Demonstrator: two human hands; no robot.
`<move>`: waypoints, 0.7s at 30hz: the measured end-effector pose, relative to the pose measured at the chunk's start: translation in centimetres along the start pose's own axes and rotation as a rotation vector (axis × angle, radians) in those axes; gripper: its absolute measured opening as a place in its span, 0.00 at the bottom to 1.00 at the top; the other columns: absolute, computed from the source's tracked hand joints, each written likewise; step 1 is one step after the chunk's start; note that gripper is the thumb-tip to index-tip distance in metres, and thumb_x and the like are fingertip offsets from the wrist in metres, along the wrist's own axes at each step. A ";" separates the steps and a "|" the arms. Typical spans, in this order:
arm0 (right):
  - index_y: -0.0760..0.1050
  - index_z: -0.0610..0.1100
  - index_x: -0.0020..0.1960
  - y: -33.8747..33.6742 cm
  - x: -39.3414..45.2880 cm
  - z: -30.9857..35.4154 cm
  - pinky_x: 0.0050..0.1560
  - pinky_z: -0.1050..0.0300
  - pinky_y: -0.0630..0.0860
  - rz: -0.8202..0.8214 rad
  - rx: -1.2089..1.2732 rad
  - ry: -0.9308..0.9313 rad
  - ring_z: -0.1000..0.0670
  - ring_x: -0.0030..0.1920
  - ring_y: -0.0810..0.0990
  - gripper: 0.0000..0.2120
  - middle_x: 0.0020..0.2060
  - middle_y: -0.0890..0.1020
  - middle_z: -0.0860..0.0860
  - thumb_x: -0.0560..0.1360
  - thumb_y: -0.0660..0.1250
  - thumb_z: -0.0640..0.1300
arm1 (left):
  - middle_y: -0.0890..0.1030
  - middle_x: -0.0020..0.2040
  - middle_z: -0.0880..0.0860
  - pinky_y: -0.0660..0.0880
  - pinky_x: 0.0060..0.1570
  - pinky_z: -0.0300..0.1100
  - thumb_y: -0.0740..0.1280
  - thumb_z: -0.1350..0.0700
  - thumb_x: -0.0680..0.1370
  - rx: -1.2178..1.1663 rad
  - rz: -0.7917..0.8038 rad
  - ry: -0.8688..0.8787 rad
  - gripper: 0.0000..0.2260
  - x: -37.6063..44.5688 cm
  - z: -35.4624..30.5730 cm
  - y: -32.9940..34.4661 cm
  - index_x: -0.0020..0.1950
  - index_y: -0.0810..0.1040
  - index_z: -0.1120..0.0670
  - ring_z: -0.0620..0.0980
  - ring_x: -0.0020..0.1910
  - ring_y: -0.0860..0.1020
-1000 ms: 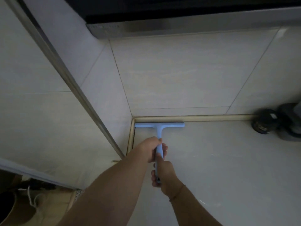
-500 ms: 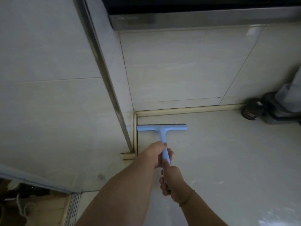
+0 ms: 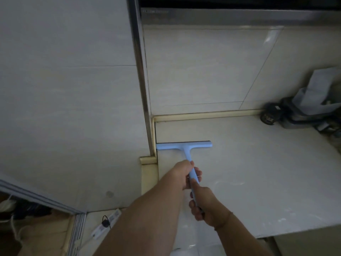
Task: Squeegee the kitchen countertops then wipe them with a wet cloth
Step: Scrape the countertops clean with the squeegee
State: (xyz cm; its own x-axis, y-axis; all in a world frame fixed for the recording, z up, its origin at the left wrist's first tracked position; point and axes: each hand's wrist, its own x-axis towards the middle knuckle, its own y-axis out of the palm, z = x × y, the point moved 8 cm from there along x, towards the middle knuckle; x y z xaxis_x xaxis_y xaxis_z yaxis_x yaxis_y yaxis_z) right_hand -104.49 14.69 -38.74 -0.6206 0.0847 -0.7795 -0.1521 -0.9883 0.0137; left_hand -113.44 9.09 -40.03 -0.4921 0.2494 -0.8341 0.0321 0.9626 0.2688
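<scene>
A light blue T-shaped squeegee lies with its blade flat on the white countertop, its left end against the raised beige strip along the counter's left edge. My left hand grips the upper part of the handle. My right hand grips the handle's lower end, just behind the left hand. The blade sits a short way out from the back wall. No cloth is in view.
A beige backsplash strip runs along the tiled back wall. A black round object and a grey appliance base stand at the back right. A metal corner trim rises at the left. A power strip lies on the floor below left.
Both hands have pulled the squeegee toward me, away from the back wall corner, along the left edge. The view has shifted, showing more floor and counter front.
</scene>
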 end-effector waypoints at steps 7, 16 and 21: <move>0.65 0.43 0.37 -1.6 -1.9 -3.2 0.22 0.68 0.56 0.008 0.000 0.012 0.52 0.19 0.61 0.25 0.25 0.67 0.46 0.78 0.56 0.64 | 0.82 0.37 0.57 0.77 0.37 0.46 0.60 0.53 0.82 -0.029 0.011 -0.024 0.14 -1.7 3.8 0.7 0.44 0.76 0.62 0.55 0.36 0.79; 0.63 0.44 0.38 -3.2 -3.8 -5.9 0.23 0.70 0.55 0.053 -0.016 0.006 0.53 0.19 0.61 0.24 0.26 0.66 0.46 0.79 0.55 0.64 | 0.81 0.41 0.58 0.77 0.38 0.47 0.60 0.54 0.82 -0.034 -0.035 -0.053 0.12 -4.3 6.9 1.6 0.48 0.75 0.63 0.55 0.38 0.78; 0.62 0.44 0.37 -3.8 -4.8 -7.2 0.22 0.70 0.56 0.057 -0.002 0.002 0.53 0.19 0.61 0.23 0.25 0.66 0.46 0.79 0.54 0.63 | 0.81 0.41 0.58 0.76 0.36 0.47 0.60 0.54 0.82 -0.028 -0.041 -0.025 0.12 -5.3 8.4 2.0 0.52 0.75 0.63 0.55 0.38 0.78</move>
State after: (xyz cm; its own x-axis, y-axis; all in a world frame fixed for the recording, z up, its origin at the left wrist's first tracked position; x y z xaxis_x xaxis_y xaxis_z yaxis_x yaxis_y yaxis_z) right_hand -95.41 17.09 -39.57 -0.6266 0.0276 -0.7788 -0.1149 -0.9917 0.0573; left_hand -103.45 10.62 -39.08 -0.4704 0.2127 -0.8565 -0.0118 0.9689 0.2471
